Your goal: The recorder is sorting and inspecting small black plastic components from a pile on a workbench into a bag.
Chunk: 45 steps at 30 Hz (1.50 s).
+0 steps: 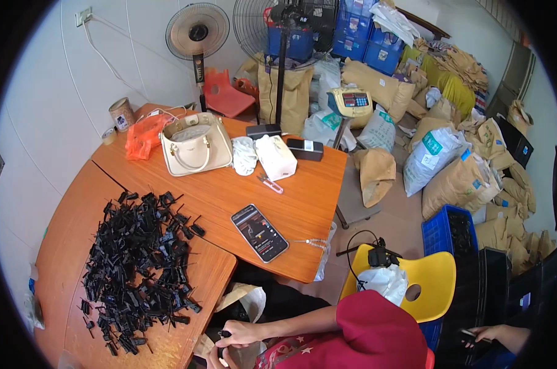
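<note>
At the lower edge, in front of my red shirt, my two hands are close together below the table edge. My right hand is closed around a small black plastic part. Just below it, my left hand is partly cut off by the frame, its fingers pinched on a dark piece that looks like the same part. A large heap of small black plastic parts with thin stems lies on the wooden table to the left. Brown paper sacking sits open beside my lap, near my hands.
On the table are a phone, thread snips, a tissue pack, a cream handbag and an orange bag. A yellow chair stands right; beyond are sacks and a scale. Another person's hand holds a slim object.
</note>
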Each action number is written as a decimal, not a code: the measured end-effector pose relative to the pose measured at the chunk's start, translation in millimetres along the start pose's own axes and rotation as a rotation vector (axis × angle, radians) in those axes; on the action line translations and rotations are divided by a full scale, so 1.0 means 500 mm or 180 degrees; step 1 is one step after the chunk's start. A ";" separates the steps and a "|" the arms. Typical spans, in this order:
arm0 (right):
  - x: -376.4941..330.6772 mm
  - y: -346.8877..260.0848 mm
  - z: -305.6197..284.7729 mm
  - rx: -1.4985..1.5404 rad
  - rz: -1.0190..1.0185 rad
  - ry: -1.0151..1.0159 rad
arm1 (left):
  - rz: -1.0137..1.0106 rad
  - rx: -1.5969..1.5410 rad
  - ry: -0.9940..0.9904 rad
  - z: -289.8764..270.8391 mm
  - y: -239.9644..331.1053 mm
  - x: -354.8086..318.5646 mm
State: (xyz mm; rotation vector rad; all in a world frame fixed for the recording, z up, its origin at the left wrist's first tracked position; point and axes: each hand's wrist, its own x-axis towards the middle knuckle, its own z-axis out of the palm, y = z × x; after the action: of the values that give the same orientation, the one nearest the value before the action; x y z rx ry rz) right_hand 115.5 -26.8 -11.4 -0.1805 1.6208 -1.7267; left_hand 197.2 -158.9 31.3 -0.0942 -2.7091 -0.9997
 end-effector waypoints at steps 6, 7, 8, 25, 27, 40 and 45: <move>0.011 0.034 0.003 -0.0770 -0.0788 0.0227 | 0.0262 0.0254 -0.0187 0.030 -0.046 -0.004; 0.002 0.015 -0.012 -0.1172 -0.0811 0.0400 | 0.0426 0.0213 -0.0261 0.048 -0.055 0.008; 0.006 0.025 -0.012 -0.1449 -0.0975 0.0534 | 0.0157 0.0157 -0.0437 0.049 -0.050 0.007; -0.037 -0.029 -0.065 -0.1797 -0.0499 0.0451 | -0.0253 0.0075 0.1150 -0.010 -0.094 0.166; -0.038 -0.025 -0.054 -0.1692 -0.0684 0.0494 | -0.0549 0.0844 0.0637 -0.012 -0.104 0.185; -0.029 -0.039 -0.050 -0.0733 -0.0667 0.0871 | -0.1245 -0.0722 0.1008 0.047 -0.095 0.104; -0.028 -0.075 -0.058 -0.1376 -0.1683 0.0248 | -0.1342 -0.1360 -0.0779 -0.017 -0.051 0.061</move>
State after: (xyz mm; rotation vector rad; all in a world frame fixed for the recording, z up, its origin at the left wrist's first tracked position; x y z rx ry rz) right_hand 93.3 1.5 22.3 -0.8211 2.1253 -1.7361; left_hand 165.8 -184.6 29.1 0.3106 -2.7364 -1.7863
